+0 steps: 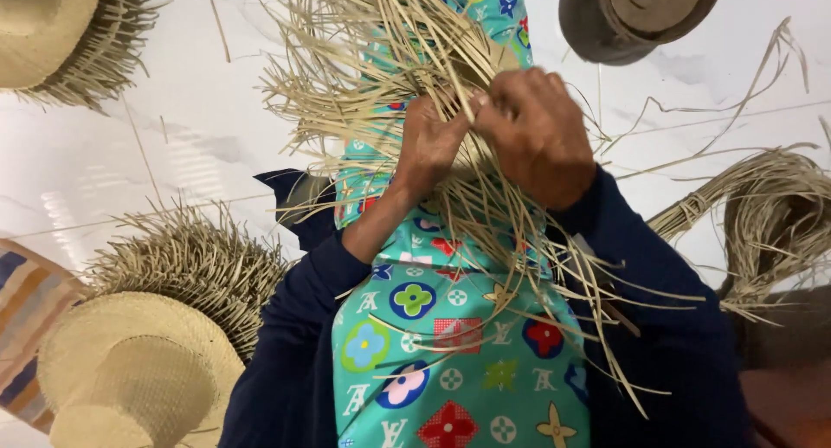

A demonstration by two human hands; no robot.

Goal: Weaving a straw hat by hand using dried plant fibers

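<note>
Both hands are buried in the middle of a loose, half-woven bundle of pale straw strips (407, 58) that sits on the person's lap, over a turquoise cloth printed with bright flowers and shapes (450, 344). The left hand (430, 141) has its fingers curled in tight, pinching a few of the strips right at the woven centre, knuckles facing the camera. The right hand (537, 128) is pressed up against it, touching or just about, with its fingers (502, 89) bent down narrow into the same knot of straw; the tips are hidden among the strips, so I can't say for sure which strands they've got, but they look closed on the straw rather than spread. Dark navy sleeves (294, 344) run down to both wrists. Long loose ends fan out all round the hands and trail down across the cloth toward the lower right. On the white glossy floor (104, 154) around the lap: an unfinished straw hat with a fringed brim (138, 361) at the lower left, another fringed straw hat (52, 32) in the top left corner, a dark round wooden block (632, 15) at the top right, and a coiled bunch of raw straw (770, 214) off to the right.
</note>
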